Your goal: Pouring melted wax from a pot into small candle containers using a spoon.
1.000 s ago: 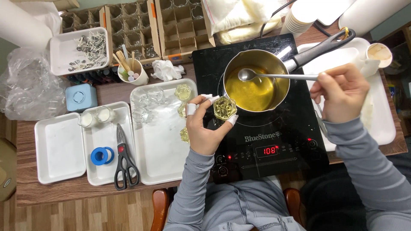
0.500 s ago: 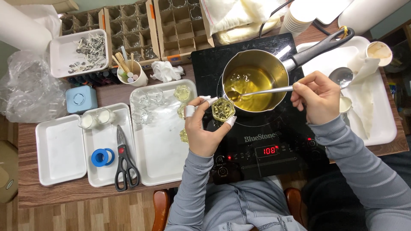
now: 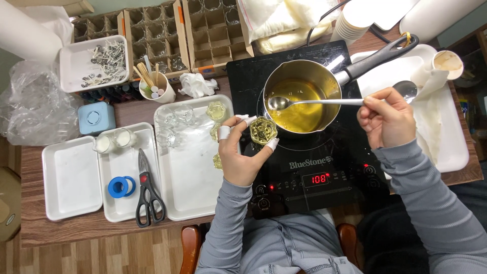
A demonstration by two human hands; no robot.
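My left hand (image 3: 239,155), with white tape on its fingertips, holds a small faceted glass cup (image 3: 263,130) of pale yellow liquid beside the rim of a steel saucepan (image 3: 303,96). The saucepan holds golden liquid and stands on a black induction cooktop (image 3: 309,162). My right hand (image 3: 388,122) grips the handle of a long metal spoon (image 3: 314,102), whose bowl hangs over the pan's left side, just above the glass cup.
A white tray (image 3: 193,198) left of the cooktop carries several small glass cups, some filled. Further left lie scissors (image 3: 147,190), a blue tape roll (image 3: 120,186) and two more trays. Cardboard dividers (image 3: 172,30) line the back. A second spoon (image 3: 406,90) rests on the right tray.
The spoon dipped into the golden liquid half a second ago and is now lifted, its bowl over the pan's left edge. My right hand shifted slightly right. The left hand stayed put.
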